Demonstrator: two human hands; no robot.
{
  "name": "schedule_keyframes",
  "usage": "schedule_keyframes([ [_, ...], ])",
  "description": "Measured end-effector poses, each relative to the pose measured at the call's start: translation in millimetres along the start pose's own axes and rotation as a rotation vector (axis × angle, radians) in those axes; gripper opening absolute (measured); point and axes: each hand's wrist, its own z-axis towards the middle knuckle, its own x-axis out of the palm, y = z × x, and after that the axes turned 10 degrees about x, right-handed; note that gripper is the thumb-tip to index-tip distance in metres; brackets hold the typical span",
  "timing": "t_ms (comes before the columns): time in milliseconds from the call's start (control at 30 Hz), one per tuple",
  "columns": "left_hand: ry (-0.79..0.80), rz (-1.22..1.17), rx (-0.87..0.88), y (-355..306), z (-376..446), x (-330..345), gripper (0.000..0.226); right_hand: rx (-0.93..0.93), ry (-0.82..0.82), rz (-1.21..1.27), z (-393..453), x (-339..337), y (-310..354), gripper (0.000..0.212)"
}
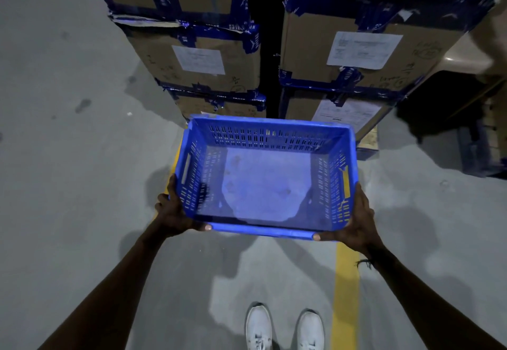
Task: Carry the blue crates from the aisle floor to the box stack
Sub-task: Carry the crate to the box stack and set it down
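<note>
The far side is closed by two stacks of taped cardboard boxes (208,59), with only a narrow dark gap (270,56) between them. The blue crate (264,177) fills the room just before the stacks. To the left, the grey floor (68,144) is open. At far right, a dark object (450,102) blocks the way.

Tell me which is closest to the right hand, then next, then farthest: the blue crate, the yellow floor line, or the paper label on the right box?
1. Blue crate: the right hand grips its near right corner.
2. Yellow floor line: on the floor just below that hand.
3. Paper label: up on the right cardboard box, beyond the crate.
</note>
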Motion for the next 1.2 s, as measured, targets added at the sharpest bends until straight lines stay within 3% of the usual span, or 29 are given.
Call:
schedule_keyframes([
  [467, 0.001, 0.031, -0.036, 2.1, 10.9, 10.3, 0.2, 0.083, 0.055, 0.017, -9.7, -9.1, 9.8, 0.186],
  [633, 0.071, 0.053, 0.009, -19.1, 23.5, -7.3, 0.189, 0.184, 0.036, 0.067, -23.3, 0.0, 13.2, 0.183],
  [967, 0.024, -0.029, -0.022, -5.5, 10.9, 9.5, 0.191, 0.162, 0.145, 0.04, 13.9, -23.1, 29.9, 0.178],
  [1200, 0.036, -0.022, -0.042, -4.9, 11.4, 8.6, 0.194, 0.153, 0.1, -0.002, -0.7, -14.5, 19.5, 0.179],
])
